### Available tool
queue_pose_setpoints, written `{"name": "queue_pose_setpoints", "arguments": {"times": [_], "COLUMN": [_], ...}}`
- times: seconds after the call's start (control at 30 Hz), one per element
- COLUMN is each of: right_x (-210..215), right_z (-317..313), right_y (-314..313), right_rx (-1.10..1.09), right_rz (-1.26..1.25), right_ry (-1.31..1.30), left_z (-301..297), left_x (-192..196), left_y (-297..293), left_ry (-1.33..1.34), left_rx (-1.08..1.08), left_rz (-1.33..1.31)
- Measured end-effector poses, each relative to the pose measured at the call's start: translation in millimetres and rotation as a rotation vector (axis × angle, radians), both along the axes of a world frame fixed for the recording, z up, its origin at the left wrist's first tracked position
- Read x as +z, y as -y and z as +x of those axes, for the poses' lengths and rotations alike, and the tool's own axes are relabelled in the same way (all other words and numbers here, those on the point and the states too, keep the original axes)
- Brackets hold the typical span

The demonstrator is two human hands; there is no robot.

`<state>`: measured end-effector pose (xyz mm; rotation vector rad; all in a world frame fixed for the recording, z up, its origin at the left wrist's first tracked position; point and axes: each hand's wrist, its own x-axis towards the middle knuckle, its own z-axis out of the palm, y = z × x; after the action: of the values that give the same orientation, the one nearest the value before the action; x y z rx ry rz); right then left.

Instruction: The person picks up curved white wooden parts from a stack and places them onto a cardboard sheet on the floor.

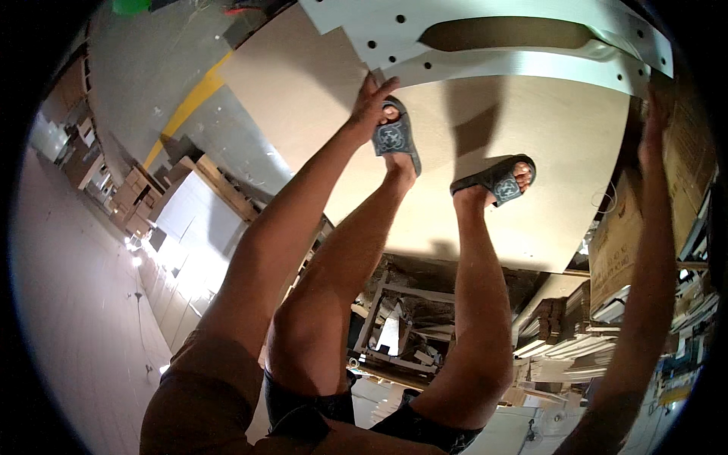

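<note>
A white panel [523, 64] with a long rounded cut-out and several small dark holes spans the top of the view, held in both hands. My left hand [370, 105] is closed on its lower left corner, the thumb sticking out to the side and the other fingers partly hidden. At the opposite corner, my right hand [654, 121] is closed on the panel's right end; it lies in shadow and its fingertips are hidden. Beneath the panel is a large tan wooden board [546, 136], on which my feet stand in dark open-toed slides.
Cardboard boxes [618, 239] stand to the right, with stacked strips and boards [569, 341] below them. A frame with offcuts [394, 334] lies behind my feet. To the left are a grey floor with a yellow stripe [189, 106] and a white sheet-like stack [199, 216].
</note>
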<state>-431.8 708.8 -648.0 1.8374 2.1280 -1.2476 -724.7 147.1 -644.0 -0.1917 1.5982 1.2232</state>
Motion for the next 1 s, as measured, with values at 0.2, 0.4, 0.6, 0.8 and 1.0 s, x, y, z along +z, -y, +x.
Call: {"name": "queue_pose_setpoints", "arguments": {"times": [0.2, 0.4, 0.6, 0.8, 1.0], "right_x": [-6.9, -10.6, -19.4, -24.3, -14.4], "right_z": [-58.7, -56.6, -39.4, -58.1, -66.3], "right_y": [18.8, 39.8, -14.4, 29.4, 45.3], "right_rx": [0.291, 0.41, 0.697, 0.42, 0.08], "right_rz": [-0.213, -0.122, -0.138, -0.247, -0.228], "right_ry": [-0.047, -0.037, 0.024, -0.008, -0.204], "left_z": [-12.2, -1.7, -0.9, -6.8, -9.4], "left_x": [-10.2, -3.4, -16.3, -13.0, -21.4], "left_y": [7.9, -16.8, -16.8, -16.7, 1.2], "left_ry": [-0.143, -0.113, 0.002, -0.011, -0.019], "left_rx": [0.12, 0.259, 0.307, 0.481, 0.409], "left_rz": [-0.248, -0.276, -0.228, -0.289, -0.126]}}
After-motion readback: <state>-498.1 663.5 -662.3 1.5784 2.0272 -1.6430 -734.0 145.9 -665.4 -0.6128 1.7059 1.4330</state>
